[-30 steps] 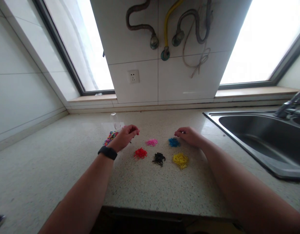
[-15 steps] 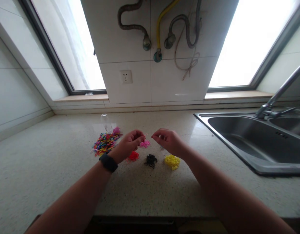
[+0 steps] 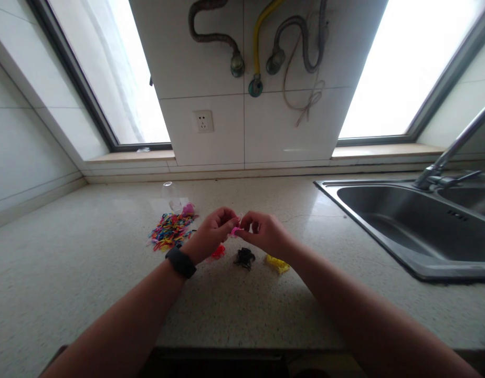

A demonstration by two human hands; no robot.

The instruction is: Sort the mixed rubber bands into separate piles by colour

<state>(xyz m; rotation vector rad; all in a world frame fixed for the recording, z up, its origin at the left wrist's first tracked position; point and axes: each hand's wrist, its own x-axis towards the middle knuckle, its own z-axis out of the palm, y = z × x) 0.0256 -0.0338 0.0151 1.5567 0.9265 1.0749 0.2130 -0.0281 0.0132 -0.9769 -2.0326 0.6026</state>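
Observation:
My left hand (image 3: 218, 229), with a dark watch on the wrist, is closed in a pinch on small rubber bands, a reddish bit showing at the fingertips. Close against it, the fingers of my right hand (image 3: 262, 228) are closed too; what they hold is too small to make out. A pink pile of rubber bands (image 3: 234, 231) shows just behind and between the fingertips. Nearer to me lie a red pile (image 3: 218, 252), partly covered by my left hand, a black pile (image 3: 244, 258) and a yellow pile (image 3: 277, 264), partly behind my right wrist.
A large mixed-colour heap of rubber bands (image 3: 171, 231) lies left of my left hand. Behind it are a clear container (image 3: 170, 197) and a pink object (image 3: 188, 209). A steel sink (image 3: 384, 220) with a tap (image 3: 431, 173) is at the right of the speckled counter (image 3: 108, 283).
My right hand has moved left to meet my left hand's fingertips, now covering part of the pink pile. My left hand has shifted slightly right.

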